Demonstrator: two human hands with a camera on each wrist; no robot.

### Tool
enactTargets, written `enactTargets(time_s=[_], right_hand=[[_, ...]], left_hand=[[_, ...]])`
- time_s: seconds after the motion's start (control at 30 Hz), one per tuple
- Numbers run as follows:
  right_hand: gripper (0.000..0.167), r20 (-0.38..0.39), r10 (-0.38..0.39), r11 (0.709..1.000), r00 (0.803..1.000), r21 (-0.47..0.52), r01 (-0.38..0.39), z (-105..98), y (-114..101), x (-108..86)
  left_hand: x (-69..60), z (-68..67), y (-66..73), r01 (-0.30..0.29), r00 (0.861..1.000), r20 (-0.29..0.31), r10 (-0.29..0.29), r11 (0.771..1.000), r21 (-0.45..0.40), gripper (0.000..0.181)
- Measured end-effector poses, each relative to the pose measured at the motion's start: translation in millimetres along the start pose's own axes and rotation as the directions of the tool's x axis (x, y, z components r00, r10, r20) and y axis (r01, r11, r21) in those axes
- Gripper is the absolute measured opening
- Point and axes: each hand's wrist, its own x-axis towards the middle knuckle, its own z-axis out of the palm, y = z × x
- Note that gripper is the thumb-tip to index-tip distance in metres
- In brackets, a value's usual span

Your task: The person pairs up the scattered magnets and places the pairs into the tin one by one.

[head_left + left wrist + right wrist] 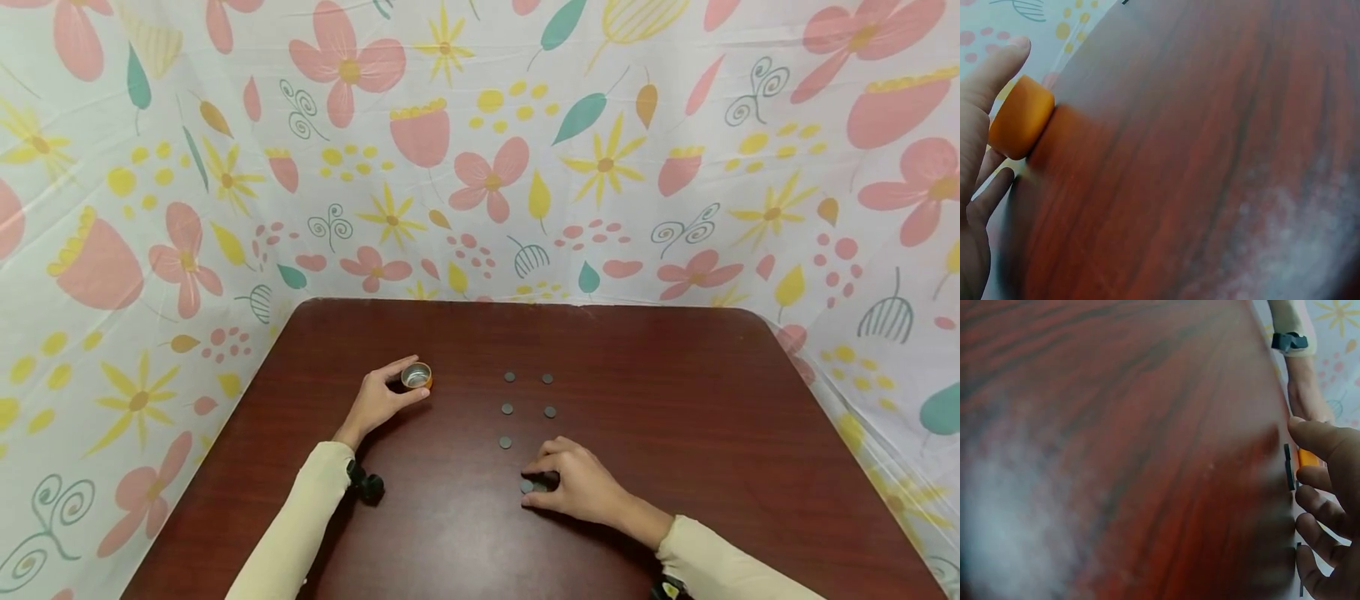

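Note:
My left hand (pixel 375 400) grips a small round orange tin (pixel 427 385), thumb on one side and fingers on the other; the tin's open silvery inside faces up. The left wrist view shows the orange side of the tin (pixel 1022 119) beside the thumb of my left hand (pixel 979 150). My right hand (pixel 581 483) is low over the table, its thumb and forefinger apart around a small grey disc (pixel 527 486). In the right wrist view a dark disc (pixel 1289 467) appears edge-on by the spread, bent fingers of my right hand (pixel 1332 500); no firm pinch shows.
Several more grey discs lie in two columns mid-table, among them a far-left one (pixel 510 377), a far-right one (pixel 547 378) and a near one (pixel 506 442). The dark red wooden table (pixel 675 375) meets a flower-patterned cloth (pixel 480 242) at its back and sides.

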Motion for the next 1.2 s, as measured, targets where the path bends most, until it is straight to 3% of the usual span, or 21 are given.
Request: enactTargets(time_s=[0.53,0.73,1.0,1.2], right_hand=[[0.025,-0.005,0.004,1.0,1.0,0.002,-0.004,3.5,0.4,2.5],[0.023,0.004,0.013,0.999,1.0,0.047,-0.013,1.4,-1.9,1.6],[0.02,-0.029,-0.034,0.999,0.999,0.025,0.035,2.8,-0.3,2.1],[0.018,-0.043,-0.061,0.998,0.997,0.012,0.061,3.8,1.1,1.5]], left_hand=[[-1.0,0.9,-4.8,0.04,0.999,-0.006,-0.04,0.999,0.008,0.075],[0.0,0.3,-5.7,0.046,0.999,0.0,-0.046,0.999,0.022,0.076],[-0.6,-0.6,-4.6,0.071,0.997,-0.008,-0.071,0.997,0.008,0.075],[-0.2,0.7,-5.5,0.056,0.998,-0.007,-0.056,0.998,-0.003,0.072]])
